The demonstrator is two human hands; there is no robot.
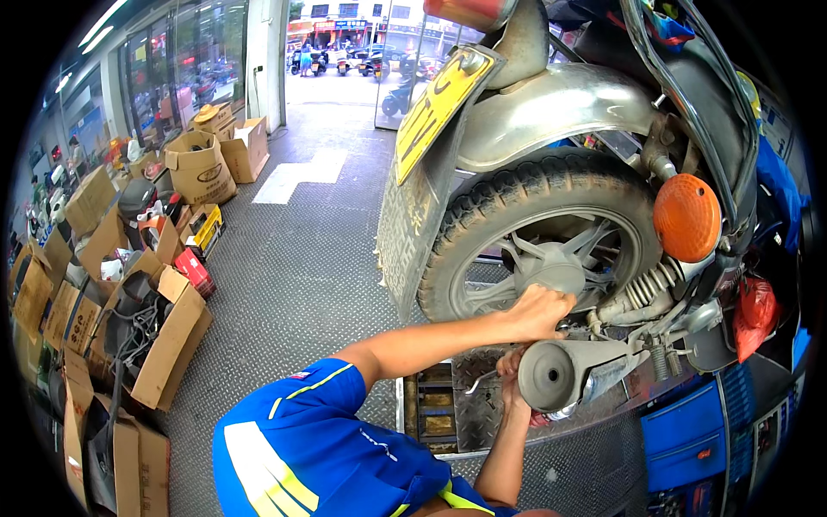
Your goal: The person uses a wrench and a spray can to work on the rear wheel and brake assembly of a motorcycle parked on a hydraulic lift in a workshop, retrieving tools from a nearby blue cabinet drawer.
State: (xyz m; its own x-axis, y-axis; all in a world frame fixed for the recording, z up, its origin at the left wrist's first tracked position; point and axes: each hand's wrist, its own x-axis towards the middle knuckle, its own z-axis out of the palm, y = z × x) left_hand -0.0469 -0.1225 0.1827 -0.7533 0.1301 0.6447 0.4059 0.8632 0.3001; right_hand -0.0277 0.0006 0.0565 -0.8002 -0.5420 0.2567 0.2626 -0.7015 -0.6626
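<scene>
My left hand [544,312] is closed in a fist in front of the motorcycle's rear wheel [465,233], just below the hub [556,269]. What its fingers hold, if anything, is hidden. Lower down, the fingers of my right hand [512,372] are curled beside the round end of the exhaust muffler [551,376], which partly covers them. A thin bent metal rod [480,382] sticks out to the left from these fingers. Above the wheel are a silver fender [560,108], a yellow plate [444,108] on a mudflap, and an orange turn signal [687,218].
Open cardboard boxes [177,345] with cables and parts crowd the left side. Under the wheel lies a metal plate with a slotted frame [435,405]. Blue drawers [687,431] stand at lower right, and a red bag [755,314] hangs at right. Beyond the doorway are parked scooters [362,65].
</scene>
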